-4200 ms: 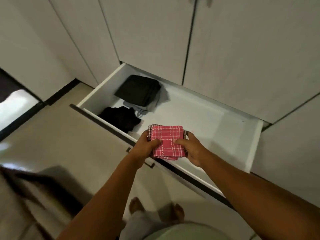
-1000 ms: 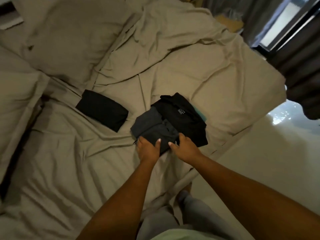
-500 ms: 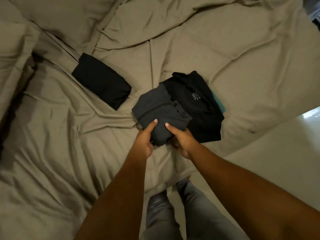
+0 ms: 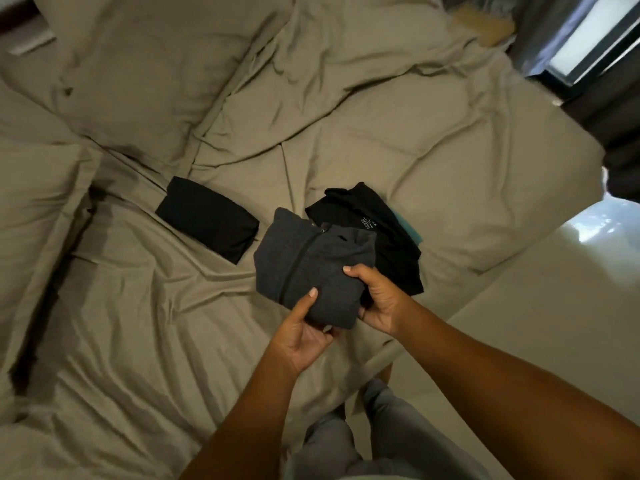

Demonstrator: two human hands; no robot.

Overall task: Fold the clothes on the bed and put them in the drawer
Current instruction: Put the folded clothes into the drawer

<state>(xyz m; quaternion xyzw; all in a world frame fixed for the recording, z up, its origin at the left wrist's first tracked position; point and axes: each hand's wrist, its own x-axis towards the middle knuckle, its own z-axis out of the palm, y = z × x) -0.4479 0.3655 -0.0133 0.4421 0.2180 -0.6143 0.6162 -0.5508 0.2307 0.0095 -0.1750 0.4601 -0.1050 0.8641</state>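
A folded dark grey garment [image 4: 308, 265] is held just above the bed, near its edge. My left hand [image 4: 303, 332] grips its near corner from below, thumb on top. My right hand [image 4: 379, 299] holds its right side. Behind it, a folded black garment [image 4: 384, 233] with a small white label lies on the sheet, with a teal item [image 4: 410, 230] peeking out beneath it. Another folded black garment [image 4: 207, 218] lies to the left on the bed. The drawer is out of view.
The bed [image 4: 450, 150] is covered in a rumpled beige sheet, with pillows [image 4: 138, 71] at the upper left. Pale floor [image 4: 554, 306] runs along the right. Dark curtains [image 4: 620, 109] and a bright window [image 4: 588, 32] are at the upper right. My legs stand below.
Four seconds ago I held a red checked cloth over the open drawer. Since then I have turned to the bed, gripped the grey garment and lifted it off the sheet.
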